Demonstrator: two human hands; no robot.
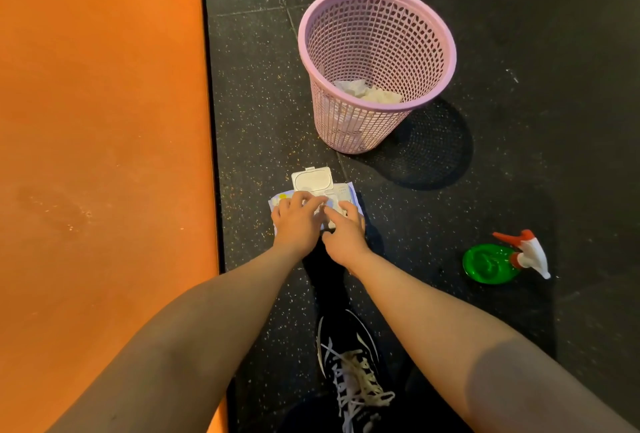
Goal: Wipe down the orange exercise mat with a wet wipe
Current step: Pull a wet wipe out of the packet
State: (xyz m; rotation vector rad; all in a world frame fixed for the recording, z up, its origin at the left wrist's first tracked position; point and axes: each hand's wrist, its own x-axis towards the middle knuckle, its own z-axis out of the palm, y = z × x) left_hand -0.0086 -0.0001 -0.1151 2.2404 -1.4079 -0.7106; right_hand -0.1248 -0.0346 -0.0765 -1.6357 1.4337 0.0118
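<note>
Your left hand [298, 216] presses loosely bent fingers on the wipes pack [313, 183], lid open, print unreadable. Your right hand [344, 230] touches its opening, grip unclear. The orange mat [104, 155] edge lies at nine o'clock, speckled floor [249, 120] between.

Mat [104, 155] on the floor [536, 103], along my left. Wipes pack [344, 189] straight ahead, my left hand [298, 221] and right hand [346, 235] on it. Bin [346, 127] behind the pack, crumpled wipes [367, 93] inside. Spray bottle [498, 261] off right. My shoe [349, 363] nearest me.
</note>
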